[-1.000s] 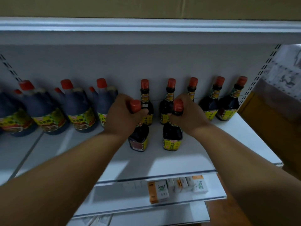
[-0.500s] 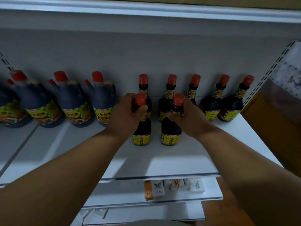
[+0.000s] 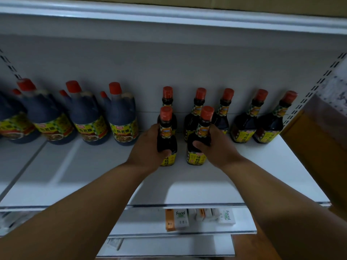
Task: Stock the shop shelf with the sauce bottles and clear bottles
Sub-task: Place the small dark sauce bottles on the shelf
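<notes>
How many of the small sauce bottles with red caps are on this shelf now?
7. Five small bottles stand along the back wall. Two stand in front: one in the left hand, one in the right hand. More may be hidden.

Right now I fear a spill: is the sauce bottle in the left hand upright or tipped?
Upright. The bottle held by the left hand stands on the shelf, red cap straight above its label, parallel to its neighbours.
</notes>
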{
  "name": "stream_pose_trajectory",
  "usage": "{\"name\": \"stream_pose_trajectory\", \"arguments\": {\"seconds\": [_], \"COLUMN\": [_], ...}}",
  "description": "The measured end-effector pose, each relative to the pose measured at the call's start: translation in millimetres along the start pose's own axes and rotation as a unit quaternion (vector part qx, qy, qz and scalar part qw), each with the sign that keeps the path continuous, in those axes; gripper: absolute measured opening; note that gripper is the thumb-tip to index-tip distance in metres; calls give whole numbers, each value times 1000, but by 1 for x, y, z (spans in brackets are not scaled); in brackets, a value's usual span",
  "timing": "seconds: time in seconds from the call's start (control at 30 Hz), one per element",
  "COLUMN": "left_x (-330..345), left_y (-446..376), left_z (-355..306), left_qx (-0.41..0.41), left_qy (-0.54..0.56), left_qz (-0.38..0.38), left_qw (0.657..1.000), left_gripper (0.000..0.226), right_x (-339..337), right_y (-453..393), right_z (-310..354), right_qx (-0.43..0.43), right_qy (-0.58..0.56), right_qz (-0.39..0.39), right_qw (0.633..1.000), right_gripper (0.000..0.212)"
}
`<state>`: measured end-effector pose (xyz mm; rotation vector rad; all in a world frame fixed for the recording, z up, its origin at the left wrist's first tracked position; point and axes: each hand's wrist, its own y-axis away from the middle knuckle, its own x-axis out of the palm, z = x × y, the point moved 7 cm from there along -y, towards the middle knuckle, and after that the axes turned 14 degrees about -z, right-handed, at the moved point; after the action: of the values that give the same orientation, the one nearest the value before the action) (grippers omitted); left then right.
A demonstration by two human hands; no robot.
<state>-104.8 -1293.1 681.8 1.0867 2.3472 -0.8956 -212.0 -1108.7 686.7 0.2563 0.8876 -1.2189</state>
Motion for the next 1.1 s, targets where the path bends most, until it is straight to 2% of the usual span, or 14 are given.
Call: {"name": "stream_pose_trajectory", "arguments": {"seconds": [0.2, 0.43, 0.6, 0.97, 1.1], "left_x": [0, 0, 0, 1, -1], "left_y": [2, -2, -1, 4, 9], "left_z": [3, -2, 0, 2, 5], "left_qx": [22, 46, 46, 14, -12], "left_qy": [-20, 0, 1, 5, 7], "left_qz": [21, 23, 20, 14, -3], "left_qw": [999, 999, 999, 1000, 1000], "left_gripper": [70, 69, 68, 75, 81], "right_x": [-1, -2, -3, -1, -2], "right_y": [4, 6, 8, 5, 12], "right_z": [-2, 2, 7, 6, 2], "right_qx": [10, 29, 33, 53, 81], "right_qy": [30, 13, 24, 13, 32], "right_qz": [0, 22, -2, 33, 5], "right_qw": [1000, 999, 999, 998, 996], "right_gripper": [53, 54, 52, 55, 56]}}
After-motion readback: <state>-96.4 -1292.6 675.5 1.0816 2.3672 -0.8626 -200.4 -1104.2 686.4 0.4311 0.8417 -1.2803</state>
